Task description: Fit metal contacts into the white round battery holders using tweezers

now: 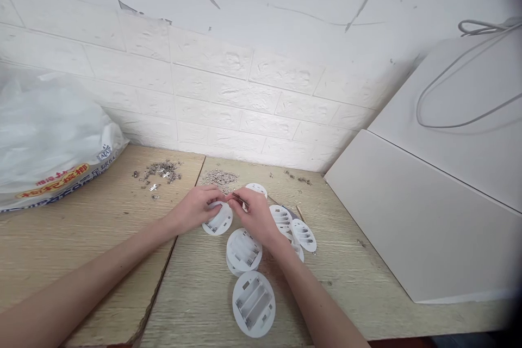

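Note:
My left hand (199, 207) is closed on the upper left edge of a round white plastic disc (218, 221) with slots in it. Just to its right, my right hand (250, 211) pinches a thin dark tool (240, 199), its tip close to my left fingertips. Below my hands, white discs lie in a stack (243, 250), and another slotted disc (253, 304) rests nearer the front. More discs (304, 235) overlap to the right of my right wrist. Behind my hands is a pile of small metal pieces (220, 177).
A second heap of metal pieces (163, 171) sits on the left board. A full plastic bag (53, 141) stands at the far left. On the right is a large white box (432, 217) with a cable (452, 126) above. A white brick-patterned wall (228, 92) closes the back.

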The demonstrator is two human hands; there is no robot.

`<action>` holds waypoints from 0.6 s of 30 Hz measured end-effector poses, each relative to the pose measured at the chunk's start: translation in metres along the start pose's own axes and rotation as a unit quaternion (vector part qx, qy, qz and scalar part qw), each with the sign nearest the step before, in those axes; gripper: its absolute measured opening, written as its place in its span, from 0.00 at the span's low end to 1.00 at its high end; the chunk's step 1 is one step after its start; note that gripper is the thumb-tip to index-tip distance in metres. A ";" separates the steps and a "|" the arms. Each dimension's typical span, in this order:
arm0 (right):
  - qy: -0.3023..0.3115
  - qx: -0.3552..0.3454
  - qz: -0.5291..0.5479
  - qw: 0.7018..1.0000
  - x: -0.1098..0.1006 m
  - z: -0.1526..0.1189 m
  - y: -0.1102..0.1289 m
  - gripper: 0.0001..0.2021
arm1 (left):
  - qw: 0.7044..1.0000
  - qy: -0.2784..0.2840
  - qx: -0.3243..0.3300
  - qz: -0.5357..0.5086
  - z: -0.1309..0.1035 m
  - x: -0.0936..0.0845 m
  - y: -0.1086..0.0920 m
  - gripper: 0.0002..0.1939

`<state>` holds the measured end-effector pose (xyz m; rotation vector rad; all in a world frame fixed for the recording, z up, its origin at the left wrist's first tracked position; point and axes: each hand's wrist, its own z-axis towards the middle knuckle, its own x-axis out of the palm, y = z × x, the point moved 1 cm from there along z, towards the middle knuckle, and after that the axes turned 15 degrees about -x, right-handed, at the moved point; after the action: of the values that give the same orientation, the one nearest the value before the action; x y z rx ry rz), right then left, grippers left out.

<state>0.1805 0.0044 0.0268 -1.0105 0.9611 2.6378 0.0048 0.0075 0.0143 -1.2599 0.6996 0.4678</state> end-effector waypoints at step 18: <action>0.063 -0.009 0.003 0.998 -0.004 0.000 0.002 0.09 | 0.971 0.209 -0.110 -0.026 -0.006 -0.021 0.000 0.08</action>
<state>0.1824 0.0029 0.0306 -1.1917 0.9676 2.6184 -0.0110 0.0023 0.0281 -1.6055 0.9841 0.2396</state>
